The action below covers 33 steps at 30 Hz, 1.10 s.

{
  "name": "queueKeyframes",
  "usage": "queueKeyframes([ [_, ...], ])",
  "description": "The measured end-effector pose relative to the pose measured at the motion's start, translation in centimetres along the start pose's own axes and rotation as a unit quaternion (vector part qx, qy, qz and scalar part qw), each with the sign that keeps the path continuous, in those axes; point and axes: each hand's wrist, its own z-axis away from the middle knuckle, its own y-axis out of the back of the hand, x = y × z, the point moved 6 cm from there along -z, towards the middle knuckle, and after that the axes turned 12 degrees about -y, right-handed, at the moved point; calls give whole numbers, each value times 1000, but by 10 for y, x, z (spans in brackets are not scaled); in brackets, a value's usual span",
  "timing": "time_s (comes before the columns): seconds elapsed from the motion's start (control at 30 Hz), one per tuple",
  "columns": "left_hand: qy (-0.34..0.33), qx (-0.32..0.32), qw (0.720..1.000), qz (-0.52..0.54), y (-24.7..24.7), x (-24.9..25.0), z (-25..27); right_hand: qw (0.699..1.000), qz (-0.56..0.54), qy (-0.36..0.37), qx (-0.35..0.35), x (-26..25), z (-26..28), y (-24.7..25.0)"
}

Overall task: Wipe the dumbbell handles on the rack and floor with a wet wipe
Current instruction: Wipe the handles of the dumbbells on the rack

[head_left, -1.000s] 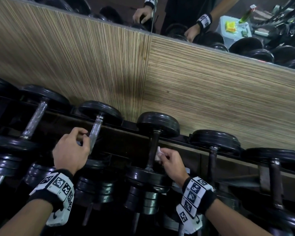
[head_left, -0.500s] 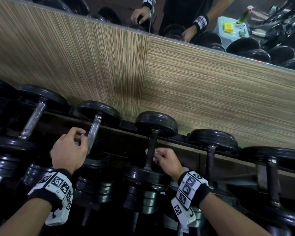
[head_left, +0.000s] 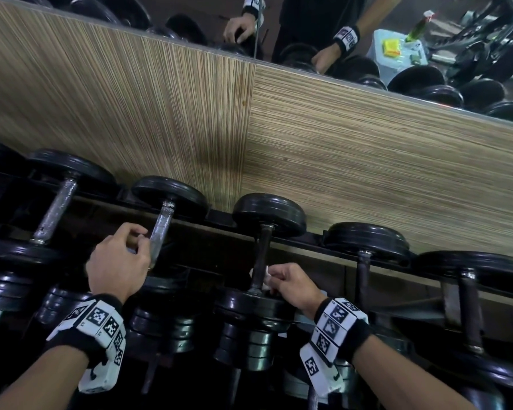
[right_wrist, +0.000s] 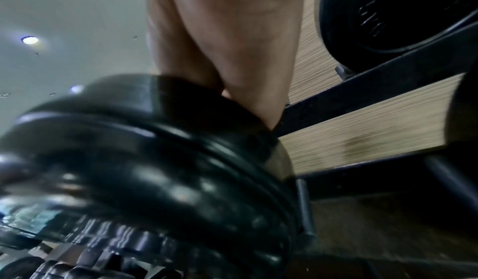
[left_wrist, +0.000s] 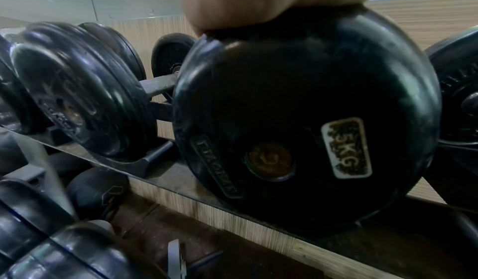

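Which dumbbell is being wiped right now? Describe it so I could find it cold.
Start at the vertical seam in the wood-grain wall panel; the dumbbell just below and right of it, on the top rack row, is the one. Unlike its neighbours, its dark handle has the wet wipe pinched around it by the right hand.

Gym: dumbbells (head_left: pixel 267 250) on rack (head_left: pixel 308 236), wall mirror (head_left: pixel 323 31), exercise machines (head_left: pixel 486 39).

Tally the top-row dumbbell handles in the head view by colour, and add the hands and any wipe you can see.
Silver handles: 2
Dark handles: 3
Hands: 2, left hand, right hand
Wet wipe: 1, pinched by the right hand against a dark handle
Total: 8
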Motion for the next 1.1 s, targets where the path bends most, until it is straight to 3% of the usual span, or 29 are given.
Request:
queueKeyframes([
  [0.37, 2, -1, 1000, 9, 0, 0, 0, 996, -79, -28, -7, 11, -7, -4],
  [0.53, 1, 1, 1000, 10, 1, 1, 1, 985, -129, 19, 115, -15, -25, 32],
  [0.63, 7, 2, 1000, 12, 2, 1, 1, 982, -127, 19, 140, -30, -41, 44],
  [0.73, 10, 2, 1000, 11, 2, 3, 1, 989, -102, 17, 109, -24, -30, 35],
  [0.93, 14, -3, 1000, 7, 1, 1, 1, 998, -63, -6, -26, 11, 3, 2],
  [1.1, 16, 3, 1000, 8, 1, -1, 1, 982, -162, -9, 97, -16, -25, 22],
])
